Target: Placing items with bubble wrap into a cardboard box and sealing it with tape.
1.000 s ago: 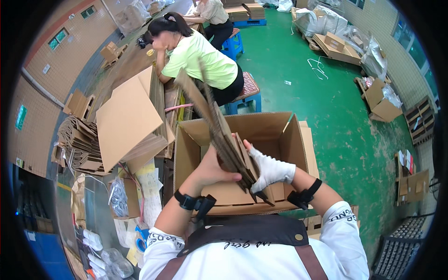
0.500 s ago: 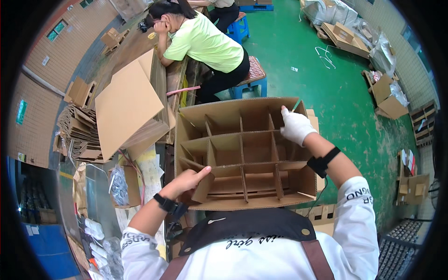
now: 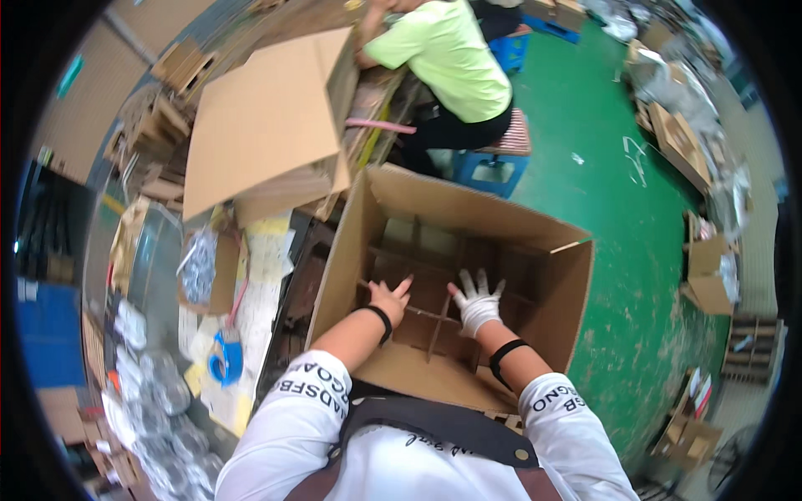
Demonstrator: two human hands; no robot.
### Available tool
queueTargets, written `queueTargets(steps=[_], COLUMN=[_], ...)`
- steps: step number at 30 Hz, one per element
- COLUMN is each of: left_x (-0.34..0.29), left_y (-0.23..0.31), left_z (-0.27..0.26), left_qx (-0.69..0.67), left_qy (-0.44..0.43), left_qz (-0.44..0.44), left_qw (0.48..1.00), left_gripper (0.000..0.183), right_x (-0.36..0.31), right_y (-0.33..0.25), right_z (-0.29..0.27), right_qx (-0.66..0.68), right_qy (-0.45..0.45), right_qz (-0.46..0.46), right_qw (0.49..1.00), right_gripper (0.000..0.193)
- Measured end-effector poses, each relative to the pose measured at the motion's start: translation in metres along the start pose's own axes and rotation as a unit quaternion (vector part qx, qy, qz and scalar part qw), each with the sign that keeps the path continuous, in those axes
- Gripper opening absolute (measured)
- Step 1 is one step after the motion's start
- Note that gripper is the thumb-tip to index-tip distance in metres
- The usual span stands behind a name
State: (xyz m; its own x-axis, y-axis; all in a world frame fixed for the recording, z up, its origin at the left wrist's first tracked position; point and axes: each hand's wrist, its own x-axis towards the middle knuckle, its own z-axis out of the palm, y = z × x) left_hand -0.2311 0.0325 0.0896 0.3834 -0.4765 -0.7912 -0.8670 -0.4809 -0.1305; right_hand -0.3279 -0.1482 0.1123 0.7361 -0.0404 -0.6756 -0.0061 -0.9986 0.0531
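Note:
In front of me stands an open cardboard box (image 3: 537,330), with a crossed cardboard divider (image 3: 422,334) lying low inside its walls. Both of my hands reach down into it. My bare left hand (image 3: 390,301) is over the divider's left part, fingers spread. My right hand (image 3: 479,305), in a white glove with the thumb bare, has its fingers spread over the middle right part. Both palms face down onto the divider; whether they press on it I cannot tell. The deeper cells are in shadow.
A stack of flat cardboard sheets (image 3: 263,117) leans on the bench at left. Below it are a small box with clear plastic (image 3: 199,267) and a blue tape dispenser (image 3: 225,357). A person in a lime shirt (image 3: 451,58) sits on a blue stool (image 3: 493,167) beyond my box.
The divider has gone from the box's top edge down inside. My hands have left its edges and moved inward, fingers spread. The view has shifted, bringing the tape dispenser into sight.

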Motion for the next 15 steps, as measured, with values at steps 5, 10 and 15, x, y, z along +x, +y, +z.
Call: queueTargets(steps=[5, 10, 15], left_x=[-0.108, -0.298, -0.38], left_y=[-0.006, -0.059, -0.126], left_z=[-0.052, -0.024, 0.259], left_qx=[-0.236, -0.52, -0.622], left_qy=[0.229, 0.514, 0.526], left_qz=[0.223, 0.253, -0.452], left_qw=[0.918, 0.634, 0.364], left_gripper=[0.048, 0.032, 0.04], right_x=[0.005, -0.041, -0.127], right_y=[-0.009, 0.01, -0.034], right_z=[0.009, -0.03, -0.147], right_qx=[0.049, 0.141, 0.337], right_qy=[0.069, 0.103, 0.105], right_qz=[0.002, -0.118, -0.084], right_qw=[0.996, 0.978, 0.932], right_gripper=[0.105, 0.079, 0.059])
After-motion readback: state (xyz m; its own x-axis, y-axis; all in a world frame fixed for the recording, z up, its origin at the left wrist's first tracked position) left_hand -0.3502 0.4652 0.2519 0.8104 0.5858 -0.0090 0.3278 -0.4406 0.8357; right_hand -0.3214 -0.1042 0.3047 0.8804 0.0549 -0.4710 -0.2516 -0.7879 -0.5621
